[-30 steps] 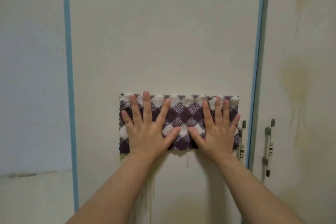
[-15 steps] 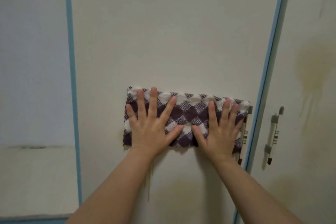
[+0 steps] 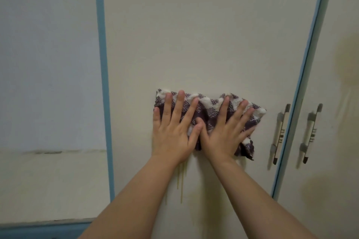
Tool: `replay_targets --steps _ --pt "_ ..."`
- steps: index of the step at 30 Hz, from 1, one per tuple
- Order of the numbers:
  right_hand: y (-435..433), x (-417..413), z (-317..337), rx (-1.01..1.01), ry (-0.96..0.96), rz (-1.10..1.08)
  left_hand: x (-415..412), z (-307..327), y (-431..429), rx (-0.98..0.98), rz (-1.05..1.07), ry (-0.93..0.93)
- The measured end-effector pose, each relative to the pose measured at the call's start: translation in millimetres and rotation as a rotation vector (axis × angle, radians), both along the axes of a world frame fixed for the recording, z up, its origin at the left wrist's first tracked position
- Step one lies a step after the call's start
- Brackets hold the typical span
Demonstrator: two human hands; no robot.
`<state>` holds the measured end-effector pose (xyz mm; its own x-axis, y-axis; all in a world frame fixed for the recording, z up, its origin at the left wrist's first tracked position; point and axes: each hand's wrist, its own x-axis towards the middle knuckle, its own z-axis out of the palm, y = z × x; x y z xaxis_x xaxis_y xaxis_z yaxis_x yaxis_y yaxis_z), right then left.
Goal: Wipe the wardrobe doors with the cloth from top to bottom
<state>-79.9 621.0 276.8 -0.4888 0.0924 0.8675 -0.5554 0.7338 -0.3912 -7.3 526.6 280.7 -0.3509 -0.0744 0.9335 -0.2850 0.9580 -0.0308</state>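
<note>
A purple and white checked cloth (image 3: 208, 111) lies bunched against the cream wardrobe door (image 3: 204, 35), at the height of the handles. My left hand (image 3: 174, 132) presses flat on the cloth's left part with fingers spread and straight. My right hand (image 3: 227, 134) presses flat on its right part, thumb touching the left thumb. Much of the cloth is hidden under both palms. Yellowish drip streaks (image 3: 181, 186) run down the door just below my left wrist.
A metal handle (image 3: 280, 134) sits at the door's right edge, just right of the cloth. A second door (image 3: 334, 161) with its own handle (image 3: 310, 134) and yellow stains stands at the right. Blue trim (image 3: 104, 83) borders the door's left side beside a pale wall.
The cloth has crumpled from a flat wide strip into a narrower bunch. My two hands have come together so the thumbs touch. The cloth's right end has drawn away from the handle.
</note>
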Motion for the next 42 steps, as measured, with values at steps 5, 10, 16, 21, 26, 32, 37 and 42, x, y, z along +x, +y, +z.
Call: replay_targets --steps 5,10,16,21,26,32,37,42 --pt "-35.7 24.7 -10.6 0.041 0.061 0.007 15.2 -19.0 -33.4 -0.001 0.014 0.072" --pt "-73.2 45.5 -24.8 0.076 0.121 0.052 37.4 -36.8 -73.5 0.019 0.002 0.128" --pt "-106.7 62.4 -36.3 0.100 0.173 0.091 57.5 -48.8 -106.0 0.069 -0.016 0.121" --pt "-102.2 55.2 -38.1 0.136 0.259 0.080 49.6 -49.7 -95.4 0.076 0.114 0.145" --pt "-82.5 38.2 -46.1 0.194 0.345 0.079 35.0 -58.0 -80.3 0.018 0.114 0.186" --pt "-42.7 11.0 -60.9 0.188 0.369 0.056 10.8 -71.7 -50.4 -0.047 0.136 0.181" --pt "1.0 -17.7 -78.7 0.160 0.311 0.025 -15.9 -81.9 -11.0 -0.102 0.103 0.172" --pt "45.8 -45.2 -95.5 0.157 0.253 -0.010 -39.7 -92.3 23.5 -0.159 0.110 0.170"
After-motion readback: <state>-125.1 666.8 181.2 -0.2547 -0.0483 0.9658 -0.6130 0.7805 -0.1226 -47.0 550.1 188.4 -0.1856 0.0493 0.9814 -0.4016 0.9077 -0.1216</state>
